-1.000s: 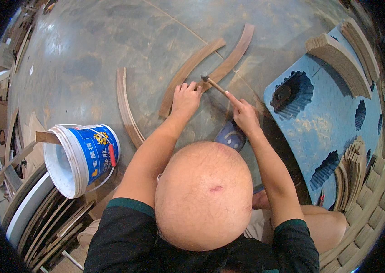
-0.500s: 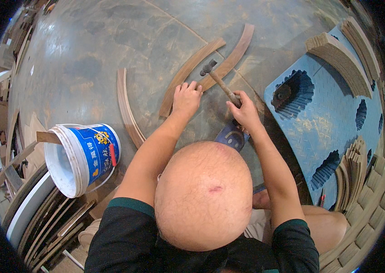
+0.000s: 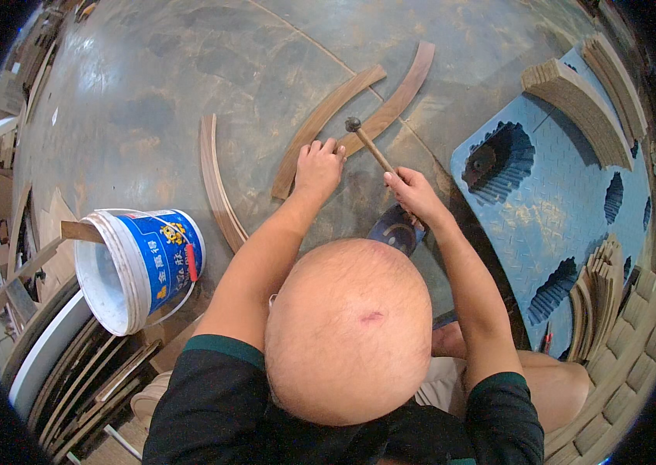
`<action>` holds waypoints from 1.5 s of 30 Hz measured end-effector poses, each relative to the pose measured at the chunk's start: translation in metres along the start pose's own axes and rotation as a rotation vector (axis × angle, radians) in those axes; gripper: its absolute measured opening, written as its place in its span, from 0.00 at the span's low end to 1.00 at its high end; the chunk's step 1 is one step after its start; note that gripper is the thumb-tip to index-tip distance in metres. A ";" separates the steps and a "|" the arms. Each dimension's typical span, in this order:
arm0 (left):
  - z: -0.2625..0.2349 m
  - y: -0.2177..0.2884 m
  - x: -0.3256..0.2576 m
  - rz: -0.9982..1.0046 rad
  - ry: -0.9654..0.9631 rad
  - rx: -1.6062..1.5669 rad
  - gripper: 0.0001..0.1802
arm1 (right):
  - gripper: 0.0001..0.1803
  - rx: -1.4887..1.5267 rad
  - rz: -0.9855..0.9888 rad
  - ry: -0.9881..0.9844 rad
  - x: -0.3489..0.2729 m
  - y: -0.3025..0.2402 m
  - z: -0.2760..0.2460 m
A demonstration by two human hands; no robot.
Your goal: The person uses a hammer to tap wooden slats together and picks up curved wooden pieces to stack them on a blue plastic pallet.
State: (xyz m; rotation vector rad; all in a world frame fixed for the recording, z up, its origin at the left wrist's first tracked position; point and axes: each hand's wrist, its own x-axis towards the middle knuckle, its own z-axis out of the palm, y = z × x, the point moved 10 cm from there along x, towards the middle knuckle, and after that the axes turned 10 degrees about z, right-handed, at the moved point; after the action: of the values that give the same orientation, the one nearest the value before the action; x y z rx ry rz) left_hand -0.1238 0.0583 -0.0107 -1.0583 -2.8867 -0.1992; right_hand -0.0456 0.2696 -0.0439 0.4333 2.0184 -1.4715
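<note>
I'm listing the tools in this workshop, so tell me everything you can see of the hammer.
The hammer has a small, dark, metal-looking head and a slim, brownish handle that looks wooden. The right hand grips the handle's near part, hiding its end. The handle slants away from the person and leftward, crossing over a curved wooden strip in this view. Whether the head touches anything cannot be told.

Smooth wooden strips [image 3: 397,105] lie by the left hand [image 3: 319,168]; the hammer [image 3: 373,149] in the right hand [image 3: 417,194] is dark metal on wood — the bucket [image 3: 142,263], left of both, glossy plastic.
</note>
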 end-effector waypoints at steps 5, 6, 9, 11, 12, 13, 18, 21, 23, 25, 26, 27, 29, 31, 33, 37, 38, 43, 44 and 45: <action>0.002 -0.001 0.000 -0.011 -0.061 -0.018 0.15 | 0.28 -0.276 -0.061 0.144 -0.003 -0.018 -0.011; 0.003 -0.002 -0.001 -0.006 -0.068 -0.019 0.15 | 0.28 -0.275 -0.077 0.162 -0.005 -0.023 -0.013; -0.001 -0.002 -0.003 -0.028 0.001 -0.009 0.15 | 0.27 -0.250 -0.097 0.198 -0.018 -0.035 -0.012; -0.002 0.000 0.000 -0.013 -0.014 -0.020 0.15 | 0.28 -0.199 -0.094 0.210 -0.022 -0.034 -0.013; -0.002 0.001 0.001 -0.007 -0.022 -0.025 0.15 | 0.28 -0.214 -0.072 0.222 -0.018 -0.028 -0.015; -0.001 0.000 0.001 -0.013 -0.020 -0.023 0.15 | 0.28 -0.229 -0.054 0.235 -0.013 -0.025 -0.016; -0.007 0.003 0.000 0.012 0.024 0.010 0.15 | 0.28 -0.207 -0.088 0.282 -0.011 -0.019 -0.025; -0.007 0.004 0.001 0.010 0.008 -0.004 0.15 | 0.28 -0.224 -0.115 0.288 -0.011 -0.018 -0.026; -0.003 0.001 0.000 0.002 0.001 0.011 0.15 | 0.28 -0.216 -0.092 0.295 -0.011 -0.021 -0.024; -0.002 0.000 -0.001 0.001 0.008 0.017 0.15 | 0.28 -0.228 -0.077 0.283 -0.009 -0.020 -0.023; -0.002 0.000 -0.002 0.003 0.018 0.016 0.14 | 0.28 -0.234 -0.069 0.278 -0.009 -0.018 -0.024; -0.002 0.000 -0.002 0.005 0.028 0.016 0.14 | 0.28 -0.248 -0.064 0.280 -0.007 -0.015 -0.023; 0.000 0.001 0.000 0.004 0.015 0.017 0.14 | 0.29 -0.278 -0.052 0.287 0.000 -0.011 -0.024; 0.002 0.001 0.001 0.002 -0.001 0.018 0.14 | 0.30 -0.263 -0.026 0.245 0.007 -0.010 -0.025; 0.002 0.001 0.000 0.000 -0.018 0.019 0.14 | 0.31 -0.272 0.007 0.232 0.008 -0.010 -0.024; 0.001 0.002 0.001 0.000 -0.021 0.028 0.14 | 0.29 -0.338 0.041 0.267 0.002 -0.014 -0.024; 0.000 0.001 0.000 0.006 -0.011 0.031 0.14 | 0.28 -0.355 0.044 0.276 -0.001 -0.016 -0.022; 0.002 0.003 0.002 0.004 -0.059 0.021 0.14 | 0.20 -0.357 -0.290 0.487 -0.023 -0.047 -0.020; 0.001 0.003 0.002 0.003 -0.043 0.021 0.14 | 0.22 -0.301 -0.348 0.480 -0.028 -0.052 -0.019; -0.001 0.003 0.002 0.003 -0.027 0.021 0.14 | 0.25 -0.333 -0.350 0.452 -0.030 -0.054 -0.017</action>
State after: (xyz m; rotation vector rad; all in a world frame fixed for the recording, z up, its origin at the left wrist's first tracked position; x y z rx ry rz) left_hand -0.1231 0.0612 -0.0089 -1.0697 -2.9039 -0.1556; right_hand -0.0580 0.2698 0.0188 0.2989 2.7594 -1.2666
